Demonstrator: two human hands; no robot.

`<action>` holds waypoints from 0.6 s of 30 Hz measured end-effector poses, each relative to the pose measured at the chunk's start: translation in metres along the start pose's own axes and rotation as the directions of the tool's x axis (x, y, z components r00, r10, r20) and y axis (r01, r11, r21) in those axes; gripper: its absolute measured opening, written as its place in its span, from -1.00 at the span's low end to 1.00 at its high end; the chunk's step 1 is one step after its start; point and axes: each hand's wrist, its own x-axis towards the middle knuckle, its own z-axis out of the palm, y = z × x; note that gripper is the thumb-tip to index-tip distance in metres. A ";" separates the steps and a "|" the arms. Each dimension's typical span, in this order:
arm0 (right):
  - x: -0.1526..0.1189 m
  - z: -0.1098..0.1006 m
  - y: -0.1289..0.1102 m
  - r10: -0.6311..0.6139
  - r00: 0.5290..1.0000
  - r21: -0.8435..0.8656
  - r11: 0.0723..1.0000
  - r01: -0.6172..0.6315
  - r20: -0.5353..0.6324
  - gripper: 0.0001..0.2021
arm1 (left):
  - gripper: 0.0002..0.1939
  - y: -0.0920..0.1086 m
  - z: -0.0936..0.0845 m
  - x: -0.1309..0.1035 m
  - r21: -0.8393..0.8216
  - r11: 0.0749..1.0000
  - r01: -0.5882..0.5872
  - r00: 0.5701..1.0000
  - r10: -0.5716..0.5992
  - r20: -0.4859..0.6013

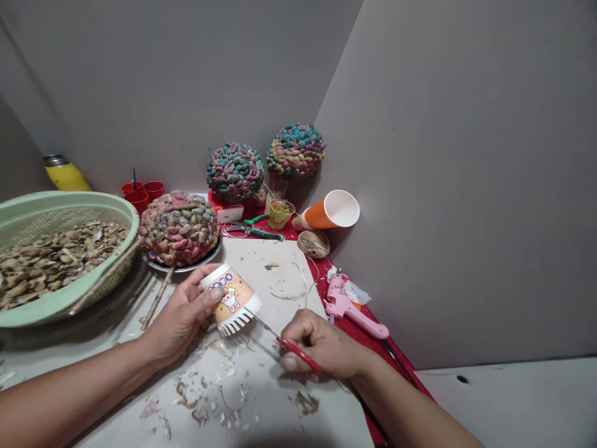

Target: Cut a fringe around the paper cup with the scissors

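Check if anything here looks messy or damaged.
Yes: loose scraps litter the pale work surface, and an orange cup is tipped sideways rather than upright. The left hand holds a paper cup whose slit edge looks ragged, likely cut by the scissors in the right hand.

Two hands point(321, 345), three balls point(180, 229), three red cups point(137, 201)

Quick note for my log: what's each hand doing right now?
Left hand: closed, holding the paper cup.
Right hand: closed, holding red-handled scissors at the cup's edge.
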 end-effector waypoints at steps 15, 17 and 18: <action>0.002 0.006 -0.004 0.009 0.998 -0.076 0.997 -0.013 -0.056 -0.39 | -0.53 -0.004 0.005 -0.005 -0.023 0.999 0.043 0.999 -0.043 -0.027; 0.002 0.007 -0.004 0.013 0.998 -0.092 0.996 -0.019 -0.063 -0.39 | -0.61 -0.005 0.004 -0.005 -0.017 0.999 0.037 0.999 -0.038 -0.016; 0.002 0.008 -0.005 0.014 0.998 -0.104 0.994 -0.020 -0.064 -0.40 | -0.63 -0.005 0.004 -0.005 -0.017 0.999 0.037 0.999 -0.037 -0.008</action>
